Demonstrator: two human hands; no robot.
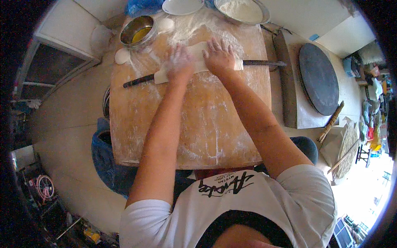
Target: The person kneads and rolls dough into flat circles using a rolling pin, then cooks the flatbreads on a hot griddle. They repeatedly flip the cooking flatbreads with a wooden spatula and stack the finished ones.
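Observation:
A sheet of dough [198, 52] is wrapped around a long dark rolling pin [139, 81], whose two ends stick out on either side. My left hand [180, 63], blurred, lies palm down on the left part of the wrapped dough. To its right, my right hand [219, 57] presses flat on the dough, its fingers spread and pointing away from me. Both palms rest on top, with no grip around the pin. Flour dusts my fingers and the wooden board [192, 124] beneath. Part of the dough extends beyond the pin on the far side.
A metal pot [124, 36] with yellow liquid stands at the far left, with dough balls [122, 56] [166, 25] near it. A white bowl [183, 7] and a basin of flour [238, 12] are at the back. Right of the board is a round dark griddle [318, 79].

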